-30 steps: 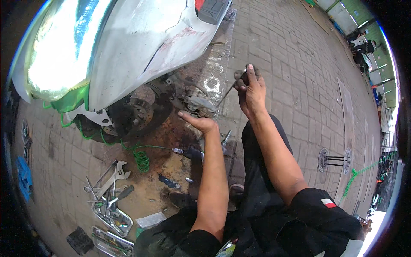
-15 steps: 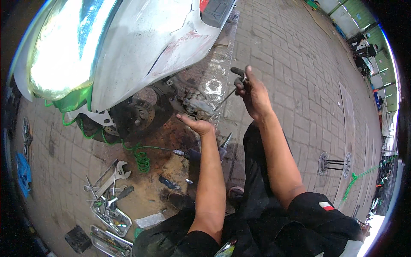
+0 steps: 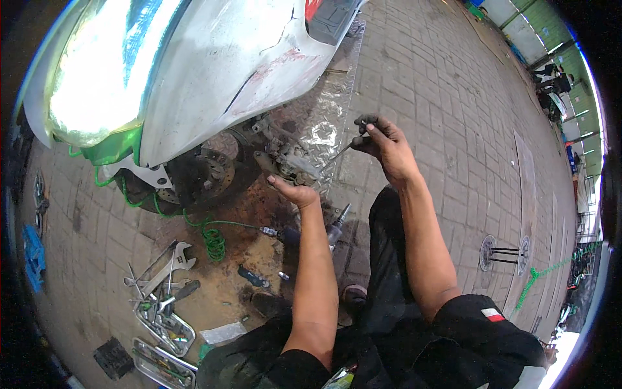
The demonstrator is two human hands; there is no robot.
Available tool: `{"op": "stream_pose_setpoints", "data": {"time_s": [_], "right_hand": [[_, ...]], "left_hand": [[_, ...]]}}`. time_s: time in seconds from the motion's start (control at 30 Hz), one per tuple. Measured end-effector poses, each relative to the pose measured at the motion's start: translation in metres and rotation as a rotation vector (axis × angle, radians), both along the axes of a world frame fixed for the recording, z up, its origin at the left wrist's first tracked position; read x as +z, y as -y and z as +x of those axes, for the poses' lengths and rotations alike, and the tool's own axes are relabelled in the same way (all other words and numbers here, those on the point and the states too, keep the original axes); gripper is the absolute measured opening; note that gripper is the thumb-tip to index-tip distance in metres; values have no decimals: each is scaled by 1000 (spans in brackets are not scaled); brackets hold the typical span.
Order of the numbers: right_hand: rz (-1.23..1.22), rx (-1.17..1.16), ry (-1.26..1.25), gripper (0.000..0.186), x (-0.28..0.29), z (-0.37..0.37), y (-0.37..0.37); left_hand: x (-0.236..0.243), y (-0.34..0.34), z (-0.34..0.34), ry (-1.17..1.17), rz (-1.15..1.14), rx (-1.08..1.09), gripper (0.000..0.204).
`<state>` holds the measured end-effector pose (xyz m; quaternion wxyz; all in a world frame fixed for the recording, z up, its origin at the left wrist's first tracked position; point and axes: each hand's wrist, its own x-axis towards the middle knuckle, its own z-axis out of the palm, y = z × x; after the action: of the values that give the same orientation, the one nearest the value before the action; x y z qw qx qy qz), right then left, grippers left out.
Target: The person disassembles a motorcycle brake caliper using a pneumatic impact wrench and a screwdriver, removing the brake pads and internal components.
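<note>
My left hand (image 3: 295, 192) cups a grimy metal brake caliper (image 3: 300, 164) from below, beside the white scooter's front wheel; most of its fingers are hidden behind the part. In my right hand (image 3: 392, 154) is the upper end of a thin metal rod-shaped tool (image 3: 336, 157), gripped between thumb and fingers. The rod slants down to the left, its tip at the caliper's right side. The tool's exact kind cannot be made out. A brake disc (image 3: 217, 172) shows on the wheel, left of my left hand.
The scooter's white body (image 3: 227, 71) fills the upper left. Below it lie a coiled green air hose (image 3: 214, 243), an air tool (image 3: 337, 220), an adjustable wrench (image 3: 175, 264) and metal trays of tools (image 3: 175, 334). Diamond-patterned metal plate (image 3: 324, 117) borders the brick paving.
My right hand has lowered slightly, and its fingers have shifted from extended to curled around the rod's upper end. The left hand still supports the caliper.
</note>
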<state>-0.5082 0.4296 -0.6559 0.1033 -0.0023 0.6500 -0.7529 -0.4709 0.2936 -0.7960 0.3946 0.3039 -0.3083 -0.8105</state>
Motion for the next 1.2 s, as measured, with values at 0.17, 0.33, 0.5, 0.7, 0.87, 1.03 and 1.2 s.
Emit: {"op": "stream_pose_setpoints", "data": {"time_s": [0.17, 0.33, 0.5, 0.7, 0.87, 1.03, 1.2], "right_hand": [[-167, -122, -23, 30, -1, 12, 23], [127, -302, -242, 31, -11, 10, 26], [-426, -305, -54, 33, -9, 1, 14], [-590, -369, 108, 24, -20, -1, -9], [-544, -567, 205, 24, -10, 2, 26], [-416, -406, 63, 23, -17, 5, 12], [-410, -193, 64, 23, -21, 3, -7]], "left_hand": [[5, 8, -2, -50, 61, 23, 83], [44, -17, 2, 65, 105, 57, 88], [46, -32, -2, 29, 240, 51, 92], [61, -41, 0, 86, 248, 36, 90], [5, -19, -5, -43, 63, 7, 86], [6, -23, -7, -88, 57, 7, 86], [16, -9, -7, 69, 156, -154, 79]]}}
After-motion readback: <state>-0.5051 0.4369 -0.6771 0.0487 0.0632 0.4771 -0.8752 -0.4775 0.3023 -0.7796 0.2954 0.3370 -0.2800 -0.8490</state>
